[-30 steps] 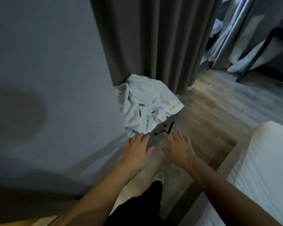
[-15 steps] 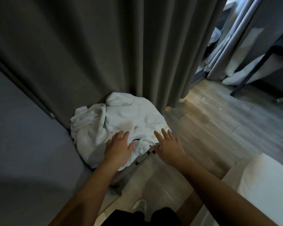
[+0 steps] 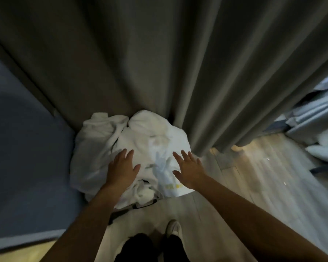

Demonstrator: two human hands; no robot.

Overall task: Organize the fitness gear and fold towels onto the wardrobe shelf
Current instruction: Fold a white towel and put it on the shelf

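Both hands have moved forward over the crumpled white towels (image 3: 140,144): left hand (image 3: 121,169) and right hand (image 3: 189,171) hover apart, fingers spread, holding nothing. Towels lie heaped against the grey curtain (image 3: 159,63).

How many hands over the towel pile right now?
2: the left hand is over the left-centre of the towel pile, and the right hand is over its right side, above the yellow lettering. Both have straight, spread fingers. Contact with the cloth is unclear. Neither is hidden.
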